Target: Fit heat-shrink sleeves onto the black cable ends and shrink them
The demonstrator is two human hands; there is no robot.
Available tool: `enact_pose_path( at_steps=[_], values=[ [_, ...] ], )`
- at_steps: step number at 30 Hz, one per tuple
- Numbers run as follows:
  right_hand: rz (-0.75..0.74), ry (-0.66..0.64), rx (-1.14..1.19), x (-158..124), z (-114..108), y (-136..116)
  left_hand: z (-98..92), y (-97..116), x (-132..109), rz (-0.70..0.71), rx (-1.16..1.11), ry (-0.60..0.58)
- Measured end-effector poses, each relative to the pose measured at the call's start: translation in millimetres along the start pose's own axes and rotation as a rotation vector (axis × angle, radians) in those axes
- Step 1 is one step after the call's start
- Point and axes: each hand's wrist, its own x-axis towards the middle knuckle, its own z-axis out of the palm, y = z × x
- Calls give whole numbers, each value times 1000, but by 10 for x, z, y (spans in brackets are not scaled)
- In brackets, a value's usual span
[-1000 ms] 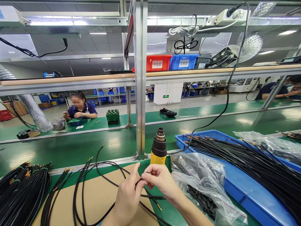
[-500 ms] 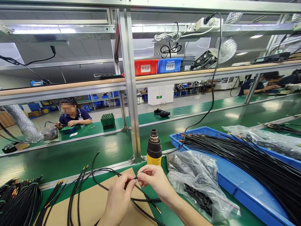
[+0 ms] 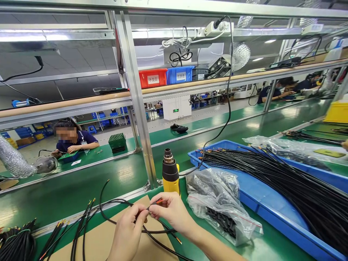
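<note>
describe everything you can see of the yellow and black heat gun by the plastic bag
The heat gun stands upright, nozzle up, on the green bench, just right of an aluminium upright. A metal nozzle tops a black body, with yellow housing below. A black cable leads off its right side. The person's right hand hides its base from view, and a clear plastic bag sits close to its right.
</note>
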Motion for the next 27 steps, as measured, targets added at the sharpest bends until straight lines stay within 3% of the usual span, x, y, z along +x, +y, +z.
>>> enact_pose_path(
  at_steps=[10,27],
  values=[
    [-86,-48,-59,-17,-23,-9,-43,37,27,13,-19,-29],
    [-92,-44,-109,-32,-41,-70,-64,18,31,-12,-71,-55]
  ],
)
